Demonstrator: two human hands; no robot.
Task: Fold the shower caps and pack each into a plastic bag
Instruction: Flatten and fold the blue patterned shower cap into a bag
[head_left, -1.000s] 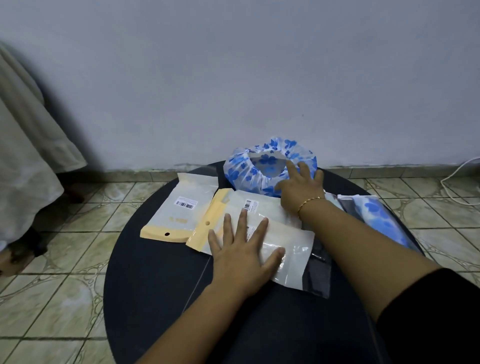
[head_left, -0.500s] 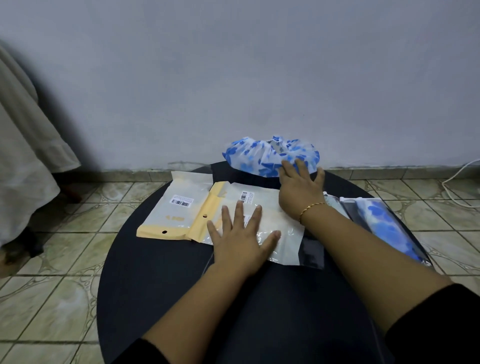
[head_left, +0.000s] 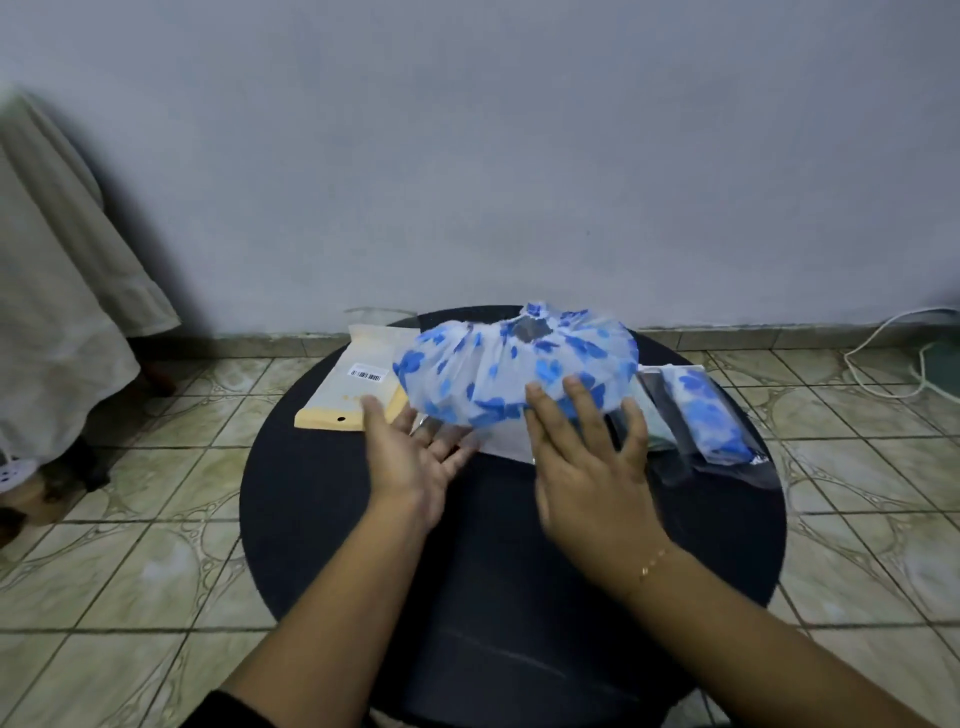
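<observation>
Lying over the plastic bags, one open shower cap (head_left: 514, 371) covers most of them; only one bag (head_left: 353, 387) shows clearly. One packed cap (head_left: 714, 421) lies right. Left hand (head_left: 415, 462), palm up, and right hand (head_left: 592, 478) are spread, both blurred.

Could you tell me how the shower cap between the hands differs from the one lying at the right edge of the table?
The loose shower cap is spread wide and puffy; the packed shower cap is folded into a narrow strip. The loose one is bare, the packed one sits inside a clear plastic bag. Both are white with blue blotches.
</observation>
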